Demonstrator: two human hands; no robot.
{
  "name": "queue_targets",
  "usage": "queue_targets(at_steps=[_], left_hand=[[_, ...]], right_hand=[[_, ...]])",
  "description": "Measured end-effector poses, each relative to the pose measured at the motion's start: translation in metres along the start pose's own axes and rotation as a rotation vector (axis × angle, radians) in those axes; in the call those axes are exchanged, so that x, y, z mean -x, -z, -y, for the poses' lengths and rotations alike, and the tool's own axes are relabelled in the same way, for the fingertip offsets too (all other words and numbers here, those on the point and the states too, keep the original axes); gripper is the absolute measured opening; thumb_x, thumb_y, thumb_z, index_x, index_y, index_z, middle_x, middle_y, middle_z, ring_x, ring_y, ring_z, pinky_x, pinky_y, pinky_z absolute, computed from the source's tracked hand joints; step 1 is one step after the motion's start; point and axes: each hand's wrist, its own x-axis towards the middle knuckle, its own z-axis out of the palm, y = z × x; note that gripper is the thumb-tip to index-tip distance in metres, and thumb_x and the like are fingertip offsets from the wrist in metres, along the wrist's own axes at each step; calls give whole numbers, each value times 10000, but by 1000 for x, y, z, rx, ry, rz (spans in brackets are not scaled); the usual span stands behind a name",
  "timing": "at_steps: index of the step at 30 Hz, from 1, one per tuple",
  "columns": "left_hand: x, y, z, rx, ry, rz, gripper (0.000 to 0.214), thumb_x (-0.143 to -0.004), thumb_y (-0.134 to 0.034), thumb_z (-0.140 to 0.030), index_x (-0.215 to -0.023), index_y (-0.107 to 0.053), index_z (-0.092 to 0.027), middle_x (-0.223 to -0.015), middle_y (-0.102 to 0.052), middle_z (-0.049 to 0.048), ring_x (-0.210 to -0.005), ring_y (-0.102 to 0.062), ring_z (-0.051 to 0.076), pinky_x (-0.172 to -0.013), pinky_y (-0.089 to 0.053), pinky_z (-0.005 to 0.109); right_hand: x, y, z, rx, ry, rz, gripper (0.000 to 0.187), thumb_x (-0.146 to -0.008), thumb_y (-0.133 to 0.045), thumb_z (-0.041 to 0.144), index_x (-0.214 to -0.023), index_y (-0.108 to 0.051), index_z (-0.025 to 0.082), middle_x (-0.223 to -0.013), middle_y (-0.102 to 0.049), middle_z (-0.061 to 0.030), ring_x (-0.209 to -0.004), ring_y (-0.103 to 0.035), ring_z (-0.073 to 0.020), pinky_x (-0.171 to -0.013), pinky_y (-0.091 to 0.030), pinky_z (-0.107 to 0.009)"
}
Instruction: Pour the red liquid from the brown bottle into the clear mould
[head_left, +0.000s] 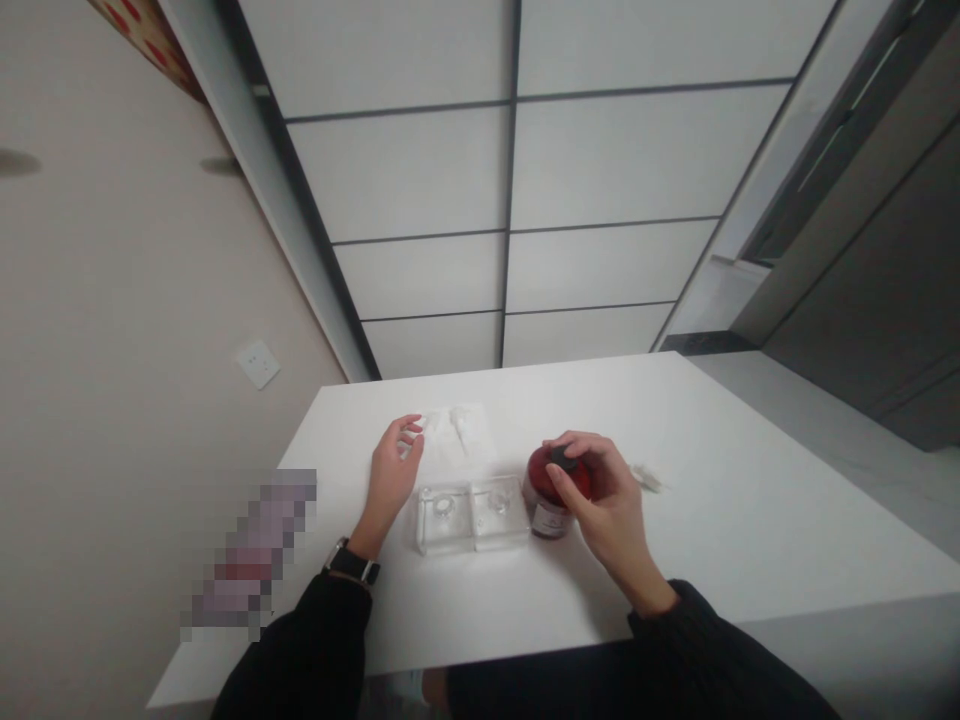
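Note:
My right hand (600, 485) is closed around the black cap on top of a dark red bottle (541, 488) with a white label, which stands upright on the table. To its left sits a clear two-compartment container (474, 540), with a small round clear piece in each compartment. My left hand (397, 458), wearing a dark watch, hovers beyond the container's left end with its fingers apart and slightly curled, holding nothing. Just past it lies a thin white sheet (480, 425), perhaps a tissue, with small pale items on it.
A small whitish object (646, 478) lies right of the bottle, partly behind my right hand. The white table (712, 540) has its far edge near a paneled sliding door (435, 170). On the left wall is a socket (258, 364). A blurred-out patch (251, 555) covers the table's left edge.

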Motion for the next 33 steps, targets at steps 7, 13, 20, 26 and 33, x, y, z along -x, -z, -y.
queue_targets(at_steps=[7, 13, 20, 26, 33], left_hand=[[1, -1, -4, 17, 20, 21, 327, -902, -584, -332, -1188, -659, -193, -1048, -724, 66, -798, -646, 172, -730, -519, 293], [1, 1, -5, 30, 25, 22, 324, -903, -582, -347, -1174, -658, -187, -1051, -723, 77, -800, -641, 179, -711, -515, 293], [1, 0, -4, 38, 30, 24, 305, -897, -585, -332, -1158, -662, -193, -1044, -726, 72, -779, -638, 174, -717, -511, 298], [1, 0, -4, 44, 30, 27, 310, -900, -584, -325, -1168, -659, -189, -1040, -722, 72, -769, -639, 171, -697, -509, 292], [0, 0, -3, 52, 29, 47, 303, -899, -597, -318, -1163, -672, -189, -1043, -722, 69, -767, -638, 165, -716, -523, 293]], right_hand=[[3, -3, -6, -15, -14, -69, 155, -954, -751, 344, -1010, -628, 268, -1033, -762, -46, -1008, -746, -211, -923, -599, -398], [4, 0, -6, 84, -22, -32, 166, -980, -711, 335, -1136, -698, 282, -1051, -775, -51, -1006, -737, -230, -934, -576, -414], [2, 3, -9, 75, 42, -22, 139, -950, -751, 332, -1077, -711, 290, -1059, -753, -44, -1010, -732, -223, -912, -592, -399], [5, 4, -5, 52, 84, 39, 132, -1033, -623, 329, -1117, -716, 290, -1122, -775, -62, -1096, -727, -227, -967, -579, -420], [7, -9, -2, 52, 67, -66, 36, -1003, -679, 304, -995, -656, 278, -960, -780, -18, -921, -740, -196, -849, -579, -365]])
